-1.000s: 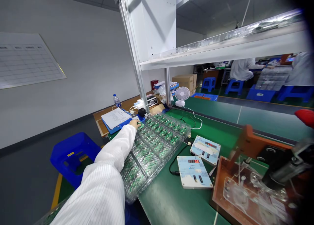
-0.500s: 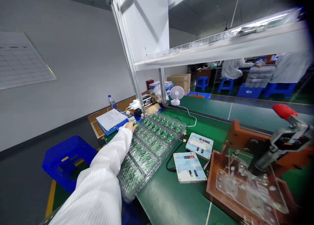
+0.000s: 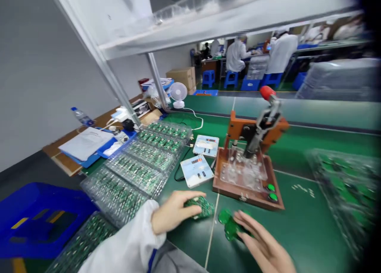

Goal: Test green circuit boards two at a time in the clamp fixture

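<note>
One green board [image 3: 201, 206] under left hand [image 3: 174, 212], another [image 3: 229, 225] under right hand [image 3: 262, 241]

Desk fan [image 3: 178, 93], cardboard box [image 3: 180, 77], water bottle [image 3: 81, 116], blue stools [image 3: 231, 79].

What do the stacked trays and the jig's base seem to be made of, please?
The stacked trays look like clear, glossy moulded plastic: the green boards show through them. The jig's base looks like matte brown phenolic board, but blur leaves that open.
</note>
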A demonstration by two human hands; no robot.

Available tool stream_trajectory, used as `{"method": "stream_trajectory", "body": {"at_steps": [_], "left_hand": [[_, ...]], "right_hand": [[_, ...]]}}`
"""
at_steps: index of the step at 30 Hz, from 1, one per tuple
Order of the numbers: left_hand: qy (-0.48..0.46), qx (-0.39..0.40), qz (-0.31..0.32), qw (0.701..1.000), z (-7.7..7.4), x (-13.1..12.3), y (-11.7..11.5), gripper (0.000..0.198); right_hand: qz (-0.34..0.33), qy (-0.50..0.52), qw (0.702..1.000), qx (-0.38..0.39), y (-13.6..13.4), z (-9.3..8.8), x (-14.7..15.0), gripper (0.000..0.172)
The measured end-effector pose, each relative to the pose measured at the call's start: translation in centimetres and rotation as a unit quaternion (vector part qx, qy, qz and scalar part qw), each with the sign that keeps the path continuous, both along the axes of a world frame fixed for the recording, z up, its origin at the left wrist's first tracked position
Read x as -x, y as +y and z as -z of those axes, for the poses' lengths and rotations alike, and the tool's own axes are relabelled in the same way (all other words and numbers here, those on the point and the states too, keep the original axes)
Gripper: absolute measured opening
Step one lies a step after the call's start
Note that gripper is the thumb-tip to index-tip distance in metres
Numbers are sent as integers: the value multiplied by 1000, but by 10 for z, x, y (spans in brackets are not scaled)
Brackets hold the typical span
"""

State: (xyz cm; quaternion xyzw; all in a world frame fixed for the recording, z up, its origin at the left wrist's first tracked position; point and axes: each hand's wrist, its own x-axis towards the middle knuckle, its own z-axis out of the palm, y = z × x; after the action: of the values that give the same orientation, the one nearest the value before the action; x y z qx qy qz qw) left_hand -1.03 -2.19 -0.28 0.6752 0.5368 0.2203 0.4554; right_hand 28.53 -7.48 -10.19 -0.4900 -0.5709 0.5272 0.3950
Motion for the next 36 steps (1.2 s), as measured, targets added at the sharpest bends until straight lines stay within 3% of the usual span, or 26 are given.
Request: {"method": "stream_trajectory", "body": {"at_steps": [3, 7, 11, 17, 20, 24, 26, 28, 31, 34, 36], "left_hand": [[-15, 32, 52, 998, 20, -49, -5, 54], [29, 30, 112, 993, 27, -71, 2, 61], [53, 21, 150, 987, 26, -74, 10, 65], [-88, 98, 166, 977, 45, -73, 23, 75], [-100, 125, 162, 974, 52, -68, 26, 72], [-101, 138, 134, 976, 49, -53, 27, 60], [-56, 84, 97, 990, 47, -45, 24, 46], [14, -20, 69, 997, 52, -39, 19, 34], [89, -194, 54, 975, 71, -40, 9, 29], [124, -298, 61, 945, 91, -49, -2, 33], [131, -302, 75, 941, 96, -56, -7, 29]], "right_hand": [[-21, 83, 995, 42, 12, -15, 25, 55], [17, 107, 993, 54, 17, -20, 34, 48], [57, 88, 993, 61, 14, -17, 30, 42], [103, 89, 989, 58, 19, -13, 24, 48], [132, 80, 987, 44, 21, -10, 19, 50], [181, 51, 982, 18, 17, -9, -3, 44], [217, -22, 975, -50, 9, -7, -22, 34], [232, -156, 944, -175, 0, -3, -44, 23], [148, -333, 873, -323, -13, 6, -70, 25], [40, -397, 847, -351, -21, 11, -80, 36], [-4, -407, 845, -346, -23, 10, -78, 37]]}}
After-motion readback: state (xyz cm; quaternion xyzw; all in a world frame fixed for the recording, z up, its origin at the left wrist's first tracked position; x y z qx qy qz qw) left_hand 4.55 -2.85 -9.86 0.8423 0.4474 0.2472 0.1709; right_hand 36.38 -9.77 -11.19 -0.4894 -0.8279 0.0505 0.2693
